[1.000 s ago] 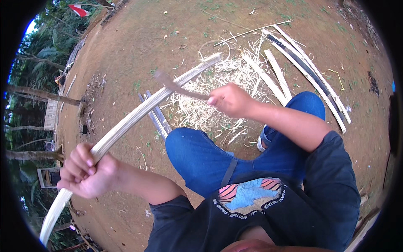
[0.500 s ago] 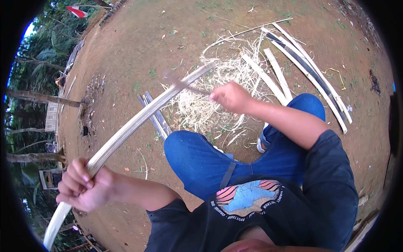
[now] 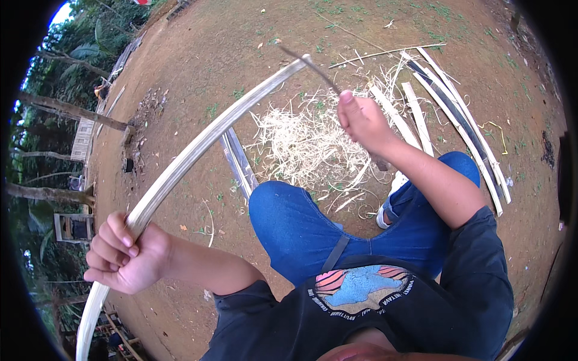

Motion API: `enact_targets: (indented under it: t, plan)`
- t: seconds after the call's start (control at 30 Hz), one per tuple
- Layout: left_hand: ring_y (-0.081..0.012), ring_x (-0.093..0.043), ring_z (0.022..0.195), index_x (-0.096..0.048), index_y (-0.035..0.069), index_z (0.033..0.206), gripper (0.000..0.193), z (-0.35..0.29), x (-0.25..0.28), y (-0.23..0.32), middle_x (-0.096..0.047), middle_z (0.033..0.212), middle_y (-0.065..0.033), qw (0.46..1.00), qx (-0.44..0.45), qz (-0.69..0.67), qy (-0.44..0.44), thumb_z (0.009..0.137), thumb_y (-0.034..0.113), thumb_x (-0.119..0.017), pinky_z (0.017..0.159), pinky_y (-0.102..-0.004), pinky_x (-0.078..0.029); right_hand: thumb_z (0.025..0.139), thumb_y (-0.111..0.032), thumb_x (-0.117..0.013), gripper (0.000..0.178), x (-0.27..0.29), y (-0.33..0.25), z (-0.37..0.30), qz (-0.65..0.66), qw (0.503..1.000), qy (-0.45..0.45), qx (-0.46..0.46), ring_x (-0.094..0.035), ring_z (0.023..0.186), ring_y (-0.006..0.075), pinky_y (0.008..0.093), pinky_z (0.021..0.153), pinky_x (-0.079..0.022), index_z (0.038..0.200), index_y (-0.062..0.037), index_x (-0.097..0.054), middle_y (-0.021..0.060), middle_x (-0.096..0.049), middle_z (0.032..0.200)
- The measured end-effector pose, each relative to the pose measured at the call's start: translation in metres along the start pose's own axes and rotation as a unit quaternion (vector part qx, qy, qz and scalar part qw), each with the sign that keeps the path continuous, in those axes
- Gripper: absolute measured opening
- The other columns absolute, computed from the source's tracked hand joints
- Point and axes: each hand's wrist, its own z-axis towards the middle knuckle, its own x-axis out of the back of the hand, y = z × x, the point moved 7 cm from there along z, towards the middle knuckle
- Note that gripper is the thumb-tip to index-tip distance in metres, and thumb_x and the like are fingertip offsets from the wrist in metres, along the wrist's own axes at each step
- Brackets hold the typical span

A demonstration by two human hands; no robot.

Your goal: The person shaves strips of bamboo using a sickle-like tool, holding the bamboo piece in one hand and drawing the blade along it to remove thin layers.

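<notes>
A long pale strip of split bamboo [image 3: 208,135] slants from the lower left up to the centre. Near its lower part my left hand [image 3: 129,254] is closed around it, fingers wrapped over the edge. My right hand [image 3: 366,125] grips the handle of a long knife [image 3: 318,71] with a dark, narrow blade. The blade points up and to the left, beside the strip's far end; whether the two touch I cannot tell. The butt of the handle sticks out below my right wrist.
A heap of curly pale shavings [image 3: 307,144] lies on the brown dirt ground in front of my knees. Several long split strips [image 3: 457,114] rest at the right, some dark-faced. More dark strips [image 3: 239,165] lie by my left knee. Trunks and greenery [image 3: 66,114] border the left.
The knife has moved from across the strip up and away to its far end, my right hand going up and right with it. The strip's far end appears higher in view.
</notes>
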Motion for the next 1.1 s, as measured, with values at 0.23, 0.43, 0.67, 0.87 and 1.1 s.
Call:
enact_targets:
  t: [0.23, 0.43, 0.67, 0.87, 1.1]
  plan:
    - [-0.0131, -0.023, 0.048, -0.022, 0.019, 0.060, 0.054, -0.027, -0.031, -0.062, -0.019, 0.053, 0.0028, 0.997, 0.041, 0.040, 0.059, 0.106, 0.045, -0.030, 0.055, -0.0291, -0.036, 0.096, -0.066, -0.045, 0.073, -0.105, -0.109, -0.029, -0.017, 0.968, -0.193, 0.161, -0.047, 0.045, 0.0176, 0.0359, 0.045, -0.037, 0.060, -0.0026, -0.057, 0.0093, -0.048, 0.048]
    - [-0.0139, -0.024, 0.052, -0.021, 0.017, 0.060, 0.055, -0.019, -0.024, -0.038, -0.017, 0.054, 0.0026, 0.996, 0.003, 0.003, 0.092, 0.106, 0.045, -0.033, 0.058, -0.0295, -0.039, 0.095, -0.071, -0.039, 0.078, -0.091, -0.026, -0.005, -0.052, 0.988, -0.126, 0.065, -0.051, 0.049, 0.0197, 0.0365, 0.049, -0.040, 0.059, -0.0031, -0.054, 0.0093, -0.049, 0.051]
    - [-0.0126, -0.023, 0.051, -0.022, 0.018, 0.061, 0.054, -0.030, -0.026, -0.053, -0.019, 0.054, 0.0036, 0.998, 0.026, 0.028, 0.052, 0.105, 0.046, -0.035, 0.057, -0.0289, -0.037, 0.100, -0.061, -0.038, 0.072, -0.066, 0.016, 0.007, -0.055, 0.994, -0.085, -0.035, -0.043, 0.049, 0.0180, 0.0363, 0.050, -0.036, 0.058, -0.0038, -0.049, 0.0086, -0.047, 0.051]
    - [-0.0100, -0.031, 0.049, -0.027, 0.018, 0.060, 0.053, 0.001, -0.022, -0.013, -0.024, 0.051, 0.0040, 0.999, -0.003, -0.045, 0.007, 0.106, 0.045, -0.033, 0.053, -0.0236, -0.040, 0.100, -0.061, -0.040, 0.069, -0.045, 0.017, 0.015, -0.080, 0.991, -0.101, 0.038, -0.046, 0.050, 0.0155, 0.0342, 0.050, -0.038, 0.063, -0.0057, -0.058, 0.0053, -0.047, 0.049]
    - [-0.0106, -0.022, 0.048, -0.024, 0.019, 0.061, 0.052, -0.015, -0.016, -0.041, -0.021, 0.052, 0.0048, 0.998, 0.012, 0.024, 0.049, 0.106, 0.042, -0.037, 0.051, -0.0253, -0.031, 0.099, -0.064, -0.037, 0.074, -0.052, 0.039, 0.017, -0.082, 0.993, -0.074, -0.044, -0.045, 0.047, 0.0162, 0.0356, 0.048, -0.037, 0.057, -0.0055, -0.051, 0.0044, -0.046, 0.048]
